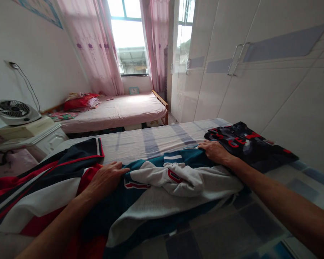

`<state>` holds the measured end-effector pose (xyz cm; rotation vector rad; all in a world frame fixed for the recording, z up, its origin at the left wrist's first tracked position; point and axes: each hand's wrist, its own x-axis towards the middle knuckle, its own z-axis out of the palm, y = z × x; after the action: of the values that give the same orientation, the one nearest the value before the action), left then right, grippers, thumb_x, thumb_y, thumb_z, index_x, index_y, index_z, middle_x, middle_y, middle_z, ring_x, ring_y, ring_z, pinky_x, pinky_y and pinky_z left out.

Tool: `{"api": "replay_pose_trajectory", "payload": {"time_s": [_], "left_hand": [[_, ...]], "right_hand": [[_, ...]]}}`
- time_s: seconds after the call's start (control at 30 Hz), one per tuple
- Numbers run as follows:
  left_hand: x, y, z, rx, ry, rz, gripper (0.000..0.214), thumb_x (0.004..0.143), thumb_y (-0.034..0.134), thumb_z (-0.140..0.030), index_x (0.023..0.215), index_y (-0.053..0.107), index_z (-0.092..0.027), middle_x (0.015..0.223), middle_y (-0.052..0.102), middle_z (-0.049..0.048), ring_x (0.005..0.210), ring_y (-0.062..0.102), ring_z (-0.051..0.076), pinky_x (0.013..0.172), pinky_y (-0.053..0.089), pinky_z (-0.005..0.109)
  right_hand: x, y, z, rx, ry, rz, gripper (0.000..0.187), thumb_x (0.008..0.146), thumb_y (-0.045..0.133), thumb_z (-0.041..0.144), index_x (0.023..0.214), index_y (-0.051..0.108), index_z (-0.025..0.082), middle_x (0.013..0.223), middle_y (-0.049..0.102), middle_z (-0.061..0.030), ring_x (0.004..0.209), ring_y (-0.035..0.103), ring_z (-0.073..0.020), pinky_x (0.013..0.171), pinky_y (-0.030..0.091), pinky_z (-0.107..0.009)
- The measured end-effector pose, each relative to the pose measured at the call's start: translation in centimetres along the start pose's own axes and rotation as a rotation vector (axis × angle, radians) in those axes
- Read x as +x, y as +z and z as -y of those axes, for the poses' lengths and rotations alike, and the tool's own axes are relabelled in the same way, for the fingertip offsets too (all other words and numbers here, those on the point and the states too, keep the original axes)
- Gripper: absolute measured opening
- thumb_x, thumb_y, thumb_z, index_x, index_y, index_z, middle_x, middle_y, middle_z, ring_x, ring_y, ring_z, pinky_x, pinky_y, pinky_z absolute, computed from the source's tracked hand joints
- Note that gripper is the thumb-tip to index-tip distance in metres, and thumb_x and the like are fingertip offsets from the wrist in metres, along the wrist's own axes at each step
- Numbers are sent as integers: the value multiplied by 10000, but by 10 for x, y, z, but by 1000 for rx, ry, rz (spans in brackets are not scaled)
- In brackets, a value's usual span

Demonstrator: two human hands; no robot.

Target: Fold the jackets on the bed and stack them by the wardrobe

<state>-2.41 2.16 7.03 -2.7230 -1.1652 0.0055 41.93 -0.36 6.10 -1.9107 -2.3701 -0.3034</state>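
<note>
A teal and light-grey sweatshirt with red-and-white lettering lies across the bed, one grey sleeve folded over its front. At its left far edge, my left hand is closed on the fabric, fingertips partly hidden. My right hand pinches the far right edge near a pale zip or trim. Left of the sweatshirt lies a navy, red and white jacket, close to my left hand. Beyond my right hand rests a folded black garment with red lettering.
The clothes lie on a bed with a checked sheet. White wardrobe doors rise along the right. A second bed stands under the window, with a red bundle on it. A fan sits on a left cabinet.
</note>
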Motion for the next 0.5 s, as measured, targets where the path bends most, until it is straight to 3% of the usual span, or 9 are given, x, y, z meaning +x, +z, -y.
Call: {"api": "replay_pose_trajectory", "payload": {"time_s": [0.1,0.17,0.27,0.33,0.4,0.5], "left_hand": [[5,-9,-5,-101,-18,-8,362,750,441,-66,960,695,-217,1036,609,99,948,585,243,812,471,385],[9,-14,-12,-191,-12,-66,366,732,459,-85,1002,672,-209,1241,542,100,1099,538,260,925,436,406],[13,-15,-26,-335,32,-112,373,825,456,-213,1175,580,-236,1348,478,80,1177,500,245,987,406,389],[16,-12,-36,-407,51,-98,419,851,480,-322,1262,515,-250,1297,522,78,1129,535,234,962,424,368],[20,-8,-43,-442,25,-86,453,835,517,-325,1279,501,-241,1170,592,76,1044,573,231,912,447,357],[24,-5,-46,-492,-25,-109,268,836,478,-239,1056,629,-206,924,623,54,900,594,212,818,463,330]], "right_hand": [[17,-20,29,188,73,-35,391,864,393,202,1188,608,169,1252,605,-90,1123,562,-192,940,408,-296],[29,-28,56,315,110,37,454,908,354,399,1213,587,156,1213,627,-104,1076,591,-208,906,423,-292],[42,-25,92,385,133,203,601,814,443,600,1133,622,123,1124,656,-150,1002,615,-261,809,453,-307],[47,-20,105,383,146,245,518,743,572,524,1047,650,112,1050,674,-163,955,621,-279,761,456,-310],[51,-22,107,388,144,241,373,716,611,365,1000,656,127,982,690,-134,906,626,-254,732,453,-291],[59,-49,91,519,90,54,285,726,557,221,993,636,163,884,689,-56,794,620,-177,700,451,-257]]}}
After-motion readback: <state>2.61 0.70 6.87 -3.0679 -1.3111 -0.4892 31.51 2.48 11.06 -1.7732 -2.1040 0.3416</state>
